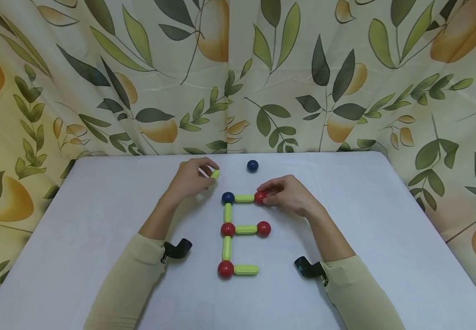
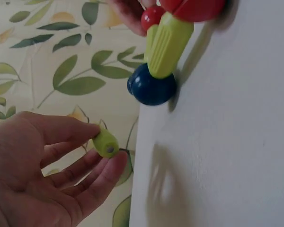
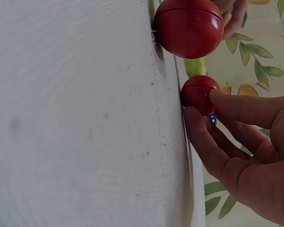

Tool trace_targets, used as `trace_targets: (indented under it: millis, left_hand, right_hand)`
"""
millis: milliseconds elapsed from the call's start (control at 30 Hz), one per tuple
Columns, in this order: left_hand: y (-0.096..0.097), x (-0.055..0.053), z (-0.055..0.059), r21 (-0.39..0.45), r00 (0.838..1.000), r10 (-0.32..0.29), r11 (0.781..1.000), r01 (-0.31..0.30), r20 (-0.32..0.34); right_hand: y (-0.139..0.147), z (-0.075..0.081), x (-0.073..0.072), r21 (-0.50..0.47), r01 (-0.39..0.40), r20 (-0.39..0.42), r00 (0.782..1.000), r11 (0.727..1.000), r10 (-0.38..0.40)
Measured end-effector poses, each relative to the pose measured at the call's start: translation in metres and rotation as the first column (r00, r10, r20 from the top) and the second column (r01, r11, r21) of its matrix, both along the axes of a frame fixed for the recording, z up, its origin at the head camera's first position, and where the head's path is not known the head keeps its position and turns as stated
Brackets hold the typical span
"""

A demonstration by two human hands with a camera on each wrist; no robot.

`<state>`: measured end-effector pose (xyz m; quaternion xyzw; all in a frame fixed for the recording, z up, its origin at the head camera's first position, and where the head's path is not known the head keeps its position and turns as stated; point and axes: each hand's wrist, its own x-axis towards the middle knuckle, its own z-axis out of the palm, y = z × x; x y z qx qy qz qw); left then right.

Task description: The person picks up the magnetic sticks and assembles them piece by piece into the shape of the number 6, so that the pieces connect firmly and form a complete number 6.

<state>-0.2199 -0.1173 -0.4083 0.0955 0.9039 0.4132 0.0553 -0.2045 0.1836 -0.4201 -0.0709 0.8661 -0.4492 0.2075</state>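
My left hand (image 1: 191,178) pinches a short yellow-green magnetic rod (image 2: 105,143), held above the table, with the metal dot at its end facing the left wrist camera. At the top right of a rod-and-ball figure, my right hand (image 1: 289,196) grips a red ball (image 3: 199,94) between thumb and fingers. A rod (image 1: 244,198) joins that ball to a blue ball (image 1: 228,197) at the top left. Below lie a red ball (image 1: 227,229) on the left side and another red ball (image 1: 264,228) joined to it. The bottom-left red ball (image 1: 225,269) carries a rod (image 1: 246,270) pointing right.
A loose blue ball (image 1: 252,166) lies near the far edge of the white table (image 1: 77,229). Behind the table hangs a curtain (image 1: 238,91) printed with leaves and fruit. Black wrist cameras (image 1: 178,250) sit at both sleeves.
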Motion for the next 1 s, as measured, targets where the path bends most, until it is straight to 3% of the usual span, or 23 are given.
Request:
trace_targets:
  millis: [400, 1000]
  left_hand:
    - [0.02, 0.026, 0.006, 0.142, 0.998, -0.021, 0.99, 0.011, 0.066]
    - [0.048, 0.064, 0.011, 0.242, 0.984, -0.054, 0.97, 0.012, 0.17]
  right_hand:
    - [0.0, 0.001, 0.001, -0.011, -0.007, 0.0, 1.0, 1.0, 0.007]
    - [0.002, 0.001, 0.001, -0.009, -0.014, -0.016, 1.0, 1.0, 0.014]
